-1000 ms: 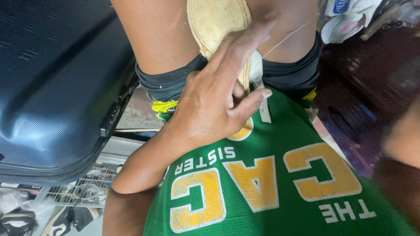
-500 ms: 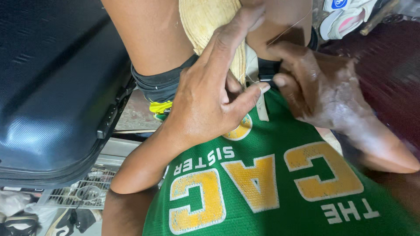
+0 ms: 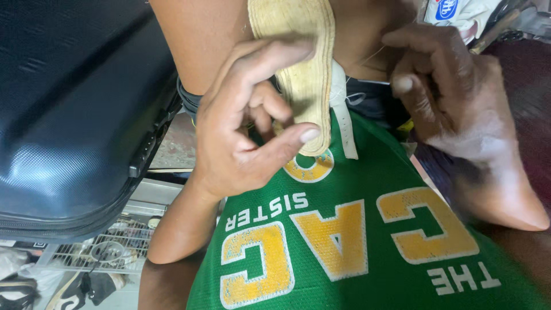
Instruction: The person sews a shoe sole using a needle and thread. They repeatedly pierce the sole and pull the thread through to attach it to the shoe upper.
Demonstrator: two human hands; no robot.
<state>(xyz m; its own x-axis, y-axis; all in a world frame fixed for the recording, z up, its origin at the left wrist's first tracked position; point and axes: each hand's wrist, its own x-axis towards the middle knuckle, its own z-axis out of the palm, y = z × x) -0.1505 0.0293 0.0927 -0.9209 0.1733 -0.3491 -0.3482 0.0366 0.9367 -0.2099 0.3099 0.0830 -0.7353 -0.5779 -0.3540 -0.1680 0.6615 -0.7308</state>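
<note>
A worn yellowish insole-shaped sole piece (image 3: 301,69) lies between my bare knees, over my green jersey (image 3: 356,247) with yellow letters. My left hand (image 3: 247,126) pinches its lower edge between thumb and curled fingers. My right hand (image 3: 453,97) is to the right of the sole piece, fingers bent and pinched together near a thin pale thread (image 3: 373,55) that runs across my leg. A white strap (image 3: 344,123) hangs beside the sole piece's right edge.
A dark hard-shell suitcase (image 3: 69,109) fills the left side. Below it sits a wire rack (image 3: 109,250) with small items. White packaging and tools (image 3: 459,14) lie at the top right, beside a dark reddish surface (image 3: 528,74).
My right hand came into view from the right and rose beside the sole piece. My left hand shifted from lying flat over the sole piece to pinching its lower edge.
</note>
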